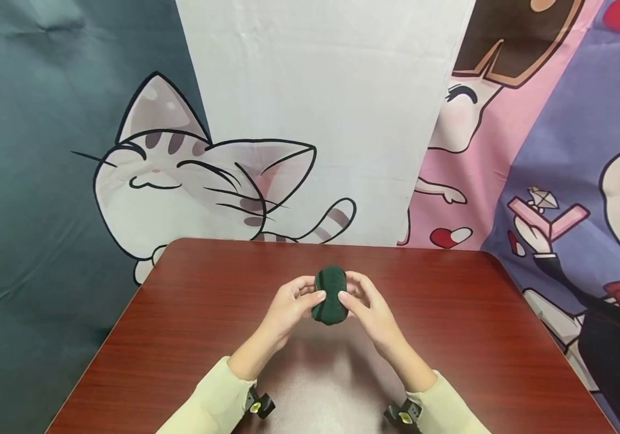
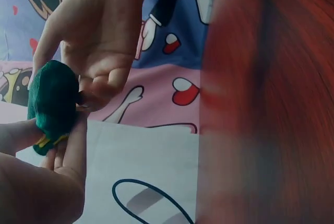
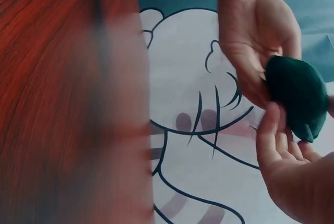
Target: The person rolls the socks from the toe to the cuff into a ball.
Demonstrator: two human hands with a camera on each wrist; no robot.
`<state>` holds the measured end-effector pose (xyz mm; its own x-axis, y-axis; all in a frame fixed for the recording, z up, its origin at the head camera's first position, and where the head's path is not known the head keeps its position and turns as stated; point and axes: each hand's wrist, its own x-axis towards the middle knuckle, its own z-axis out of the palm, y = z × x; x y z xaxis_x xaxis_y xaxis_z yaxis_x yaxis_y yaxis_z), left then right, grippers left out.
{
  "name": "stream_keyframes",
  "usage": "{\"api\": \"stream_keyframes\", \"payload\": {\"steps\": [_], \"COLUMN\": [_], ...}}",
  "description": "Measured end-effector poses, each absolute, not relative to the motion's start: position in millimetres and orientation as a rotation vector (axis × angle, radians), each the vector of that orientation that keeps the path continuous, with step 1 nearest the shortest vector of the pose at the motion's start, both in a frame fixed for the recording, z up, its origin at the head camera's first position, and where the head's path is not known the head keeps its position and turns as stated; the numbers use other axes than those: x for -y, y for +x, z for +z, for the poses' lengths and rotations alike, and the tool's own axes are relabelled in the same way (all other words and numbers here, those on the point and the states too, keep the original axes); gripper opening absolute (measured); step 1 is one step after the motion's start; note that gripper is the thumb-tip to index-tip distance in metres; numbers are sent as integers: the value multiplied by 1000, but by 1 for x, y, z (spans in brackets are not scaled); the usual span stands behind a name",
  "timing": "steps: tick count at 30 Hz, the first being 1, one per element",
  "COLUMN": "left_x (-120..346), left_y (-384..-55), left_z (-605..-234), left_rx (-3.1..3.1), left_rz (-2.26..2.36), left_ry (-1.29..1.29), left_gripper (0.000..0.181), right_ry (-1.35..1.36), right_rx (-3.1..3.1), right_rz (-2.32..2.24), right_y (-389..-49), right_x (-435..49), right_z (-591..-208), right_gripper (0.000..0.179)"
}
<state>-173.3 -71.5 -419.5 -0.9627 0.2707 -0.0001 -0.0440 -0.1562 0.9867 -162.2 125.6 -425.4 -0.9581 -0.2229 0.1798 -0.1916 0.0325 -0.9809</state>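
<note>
A dark green, soft-looking fabric bundle [image 1: 330,295], rounded and compact, is held up above the table between both hands. My left hand [image 1: 286,308] pinches its left side, thumb on the near face and fingers behind. On the opposite side my right hand [image 1: 372,313] grips it the same way. In the left wrist view a bit of yellow shows at the lower end of the bundle [image 2: 55,96]. A small green tip sticks out from the bundle [image 3: 297,96] in the right wrist view. The fingers partly hide its sides, so its exact kind is unclear.
The reddish-brown wooden table [image 1: 180,337] spreads beneath both hands. Behind it hangs a cartoon-printed cloth [image 1: 310,90] with a cat and other figures. Each wrist carries a small black camera, one on the left cuff [image 1: 259,402] and one on the right [image 1: 403,413].
</note>
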Motion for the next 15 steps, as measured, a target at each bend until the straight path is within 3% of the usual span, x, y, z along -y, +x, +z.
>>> {"api": "stream_keyframes", "payload": {"steps": [15], "left_x": [67], "left_y": [-173], "left_z": [-430], "left_rx": [-2206], "left_rz": [2207], "left_ry": [194], "left_gripper": [23], "right_ry": [-434], "right_rx": [-2248], "right_rz": [-2058], "right_y": [-169], "right_x": [-127], "right_z": [-434], "right_gripper": [48]}}
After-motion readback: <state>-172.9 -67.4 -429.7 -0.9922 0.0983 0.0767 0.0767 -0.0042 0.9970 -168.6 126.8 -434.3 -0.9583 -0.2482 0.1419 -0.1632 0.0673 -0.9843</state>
